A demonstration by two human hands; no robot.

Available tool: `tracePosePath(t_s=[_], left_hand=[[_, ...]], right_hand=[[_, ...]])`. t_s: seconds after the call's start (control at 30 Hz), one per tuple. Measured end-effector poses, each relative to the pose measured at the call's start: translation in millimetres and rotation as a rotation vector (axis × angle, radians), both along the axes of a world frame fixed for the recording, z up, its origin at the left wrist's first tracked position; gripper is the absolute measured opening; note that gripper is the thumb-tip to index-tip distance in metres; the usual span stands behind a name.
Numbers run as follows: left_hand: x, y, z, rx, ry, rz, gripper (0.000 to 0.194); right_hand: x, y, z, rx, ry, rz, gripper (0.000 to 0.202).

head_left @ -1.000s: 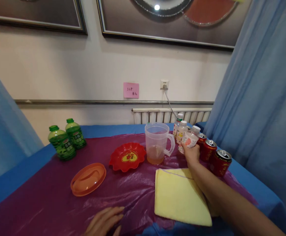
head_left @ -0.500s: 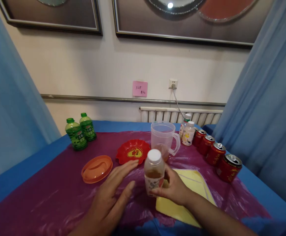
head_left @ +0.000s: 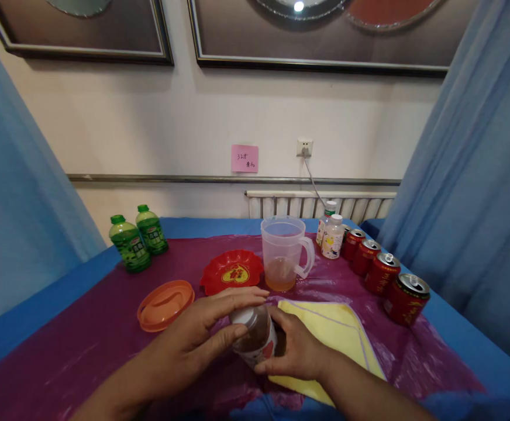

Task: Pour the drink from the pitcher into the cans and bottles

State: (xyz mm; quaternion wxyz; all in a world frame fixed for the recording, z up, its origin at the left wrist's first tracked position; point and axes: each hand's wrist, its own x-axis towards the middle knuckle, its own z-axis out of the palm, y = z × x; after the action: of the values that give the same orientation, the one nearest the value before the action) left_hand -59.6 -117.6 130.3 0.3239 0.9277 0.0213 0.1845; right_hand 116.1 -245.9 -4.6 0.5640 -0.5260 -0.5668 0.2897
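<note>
A small clear bottle [head_left: 257, 342] with a white cap [head_left: 245, 316] and a printed label leans to the left in front of me. My right hand [head_left: 296, 348] is wrapped round its body from the right. Around the cap, my left hand [head_left: 211, 327] has its thumb below and its fingers over the top. Behind the bottle stands a translucent plastic jug [head_left: 281, 251], with some amber liquid at its bottom. A yellow cloth [head_left: 338, 327] lies flat under and beside my right forearm.
An orange lid [head_left: 166, 305] and a red scalloped plate [head_left: 233, 272] lie on the purple sheet [head_left: 83, 351]. Two green bottles [head_left: 130, 245] stand at the back left. At the right are two clear bottles [head_left: 331, 238] and several red cans [head_left: 406, 299].
My left hand has moved right and closed on the bottle's cap. The bottle has come lower and nearer and now tilts left, still in my right hand.
</note>
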Motion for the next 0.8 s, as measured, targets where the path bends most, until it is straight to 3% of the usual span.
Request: tracePosePath(t_s=[0.1,0.2,0.33,0.4,0.5,0.6,0.7,0.8], left_hand=[[5.1,-4.1,-2.6,-0.024,-0.056,0.009,0.03],[12.9,-10.1,-11.0,0.052,-0.133,0.114,0.029],[14.0,-10.3,-15.7,0.078,-0.184,0.245,0.063],[9.9,-7.4,-12.6,0.05,-0.129,0.199,0.065],[6.6,-2.6,-6.6,0.069,-0.077,0.1,0.04],[11.5,-0.9,-4.7,0.119,-0.109,0.133,0.03],[16.0,-3.7,-2.1,0.13,-0.103,0.18,0.049],[12.1,-6.5,7.5,0.143,0.009,0.093,0.064]], right_hand=[[-0.6,0.6,-2.8,0.02,0.009,-0.002,0.072],[-1.3,0.9,-6.7,0.031,0.024,-0.019,0.074],[-0.5,0.8,-6.6,-0.012,0.048,-0.038,0.072],[-0.1,0.7,-4.7,-0.028,0.063,-0.061,0.071],[-0.6,0.5,-2.1,-0.016,0.066,-0.072,0.073],[-1.3,0.3,-0.9,-0.011,0.058,-0.06,0.074],[-0.8,0.3,-1.7,-0.004,0.049,-0.055,0.072],[0.4,0.4,-3.7,0.016,0.07,-0.05,0.072]])
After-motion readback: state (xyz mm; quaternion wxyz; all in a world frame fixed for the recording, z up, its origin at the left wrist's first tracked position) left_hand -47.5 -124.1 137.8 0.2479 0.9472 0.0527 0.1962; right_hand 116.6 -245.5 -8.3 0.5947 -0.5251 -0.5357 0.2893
